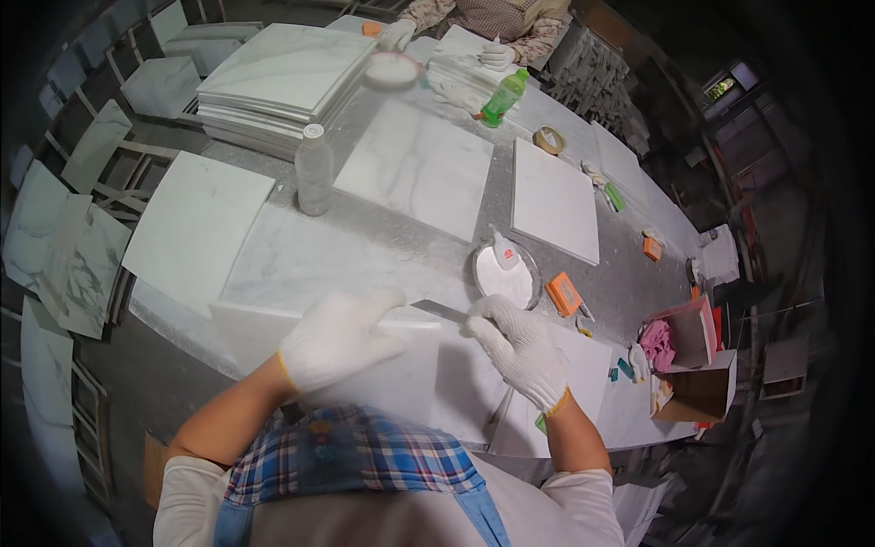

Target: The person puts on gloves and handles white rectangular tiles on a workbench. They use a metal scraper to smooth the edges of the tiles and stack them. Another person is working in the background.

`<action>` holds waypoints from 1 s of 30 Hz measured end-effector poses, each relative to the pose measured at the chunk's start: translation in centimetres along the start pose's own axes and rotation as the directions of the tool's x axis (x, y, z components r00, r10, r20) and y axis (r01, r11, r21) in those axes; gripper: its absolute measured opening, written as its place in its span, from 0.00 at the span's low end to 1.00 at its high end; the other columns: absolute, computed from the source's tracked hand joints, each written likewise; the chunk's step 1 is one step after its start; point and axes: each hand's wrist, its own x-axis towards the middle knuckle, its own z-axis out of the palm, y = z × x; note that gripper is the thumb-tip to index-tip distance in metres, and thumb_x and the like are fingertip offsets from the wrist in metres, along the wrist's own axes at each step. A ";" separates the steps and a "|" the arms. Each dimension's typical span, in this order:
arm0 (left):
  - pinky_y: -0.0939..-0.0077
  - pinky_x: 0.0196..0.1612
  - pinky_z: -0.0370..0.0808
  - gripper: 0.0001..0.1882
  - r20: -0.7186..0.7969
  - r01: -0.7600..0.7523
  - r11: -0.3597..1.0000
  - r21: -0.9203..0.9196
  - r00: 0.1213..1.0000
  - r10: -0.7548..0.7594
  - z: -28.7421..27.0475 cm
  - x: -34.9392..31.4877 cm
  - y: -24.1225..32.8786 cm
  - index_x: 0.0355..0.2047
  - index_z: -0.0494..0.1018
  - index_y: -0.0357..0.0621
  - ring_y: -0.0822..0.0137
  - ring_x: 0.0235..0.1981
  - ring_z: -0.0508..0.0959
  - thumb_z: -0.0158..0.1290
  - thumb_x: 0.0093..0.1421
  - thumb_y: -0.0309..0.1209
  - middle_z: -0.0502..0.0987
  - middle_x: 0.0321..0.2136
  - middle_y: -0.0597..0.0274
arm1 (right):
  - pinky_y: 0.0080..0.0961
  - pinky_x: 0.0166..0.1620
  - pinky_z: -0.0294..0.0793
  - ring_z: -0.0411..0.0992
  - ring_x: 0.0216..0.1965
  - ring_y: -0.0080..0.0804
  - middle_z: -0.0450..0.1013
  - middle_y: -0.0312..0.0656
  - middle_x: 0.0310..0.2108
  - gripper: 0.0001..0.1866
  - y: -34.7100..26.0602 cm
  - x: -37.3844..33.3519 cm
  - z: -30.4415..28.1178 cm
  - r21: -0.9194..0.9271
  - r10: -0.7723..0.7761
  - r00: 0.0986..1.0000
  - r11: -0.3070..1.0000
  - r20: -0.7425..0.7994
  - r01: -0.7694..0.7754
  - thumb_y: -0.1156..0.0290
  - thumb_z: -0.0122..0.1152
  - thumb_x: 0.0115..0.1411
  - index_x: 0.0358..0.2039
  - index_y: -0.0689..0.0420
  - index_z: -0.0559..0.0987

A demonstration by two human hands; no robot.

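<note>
Left hand (337, 342) grips tile (403, 376) by its edge — right hand (524, 354) holds, seemingly, a blade (440, 311).

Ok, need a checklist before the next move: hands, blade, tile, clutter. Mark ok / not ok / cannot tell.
1. Left hand on white tile: ok, gloved fingers and thumb straddle its upper edge.
2. Thin metal blade in right hand: ok, held, tip pointing left toward that edge.
3. Blade touching tile: cannot tell from this angle.
4. Room beyond right hand: not ok, looks tight; round bowl sits close by.
5. Clear plastic bottle: ok, upright, white cap on.
6. Co-worker's gloved hand out of the way: ok, far side of table.
</note>
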 end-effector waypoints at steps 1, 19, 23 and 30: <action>0.63 0.44 0.77 0.29 0.002 0.006 1.000 0.005 1.000 -0.006 0.0 0.2 0.0 0.52 0.74 0.35 0.46 0.38 0.81 0.62 0.53 0.38 0.79 0.38 0.37 | 0.23 0.31 0.71 0.70 0.23 0.23 0.74 0.40 0.22 0.09 0.1 0.2 0.2 0.065 0.018 1.000 0.998 0.016 -0.019 0.66 0.63 0.63 0.35 0.59 0.81; 0.63 0.43 0.78 0.32 0.008 0.041 0.997 0.066 0.999 -0.041 0.1 0.9 -0.3 0.53 0.73 0.36 0.46 0.37 0.82 0.64 0.50 0.42 0.80 0.39 0.40 | 0.34 0.27 0.70 0.72 0.24 0.39 0.75 0.36 0.24 0.15 -1.2 1.9 -1.6 -0.484 -0.429 0.875 0.730 0.226 0.483 0.74 0.65 0.48 0.38 0.44 0.80; 0.64 0.43 0.78 0.32 0.018 0.058 0.997 0.056 0.998 -0.059 0.2 1.1 -0.3 0.52 0.73 0.35 0.46 0.38 0.82 0.63 0.51 0.42 0.80 0.39 0.41 | 0.36 0.28 0.71 0.74 0.26 0.40 0.76 0.36 0.26 0.16 -1.5 2.2 -0.9 -0.485 -0.437 0.866 0.719 0.244 0.499 0.74 0.64 0.48 0.39 0.44 0.80; 0.64 0.46 0.78 0.31 -0.006 0.076 0.995 0.071 0.997 -0.076 0.2 0.7 -0.3 0.52 0.73 0.36 0.46 0.40 0.82 0.63 0.50 0.41 0.80 0.41 0.41 | 0.38 0.31 0.72 0.74 0.28 0.43 0.75 0.43 0.27 0.08 -1.0 2.8 -1.8 -0.458 -0.358 0.911 0.787 0.205 0.413 0.68 0.63 0.57 0.38 0.48 0.81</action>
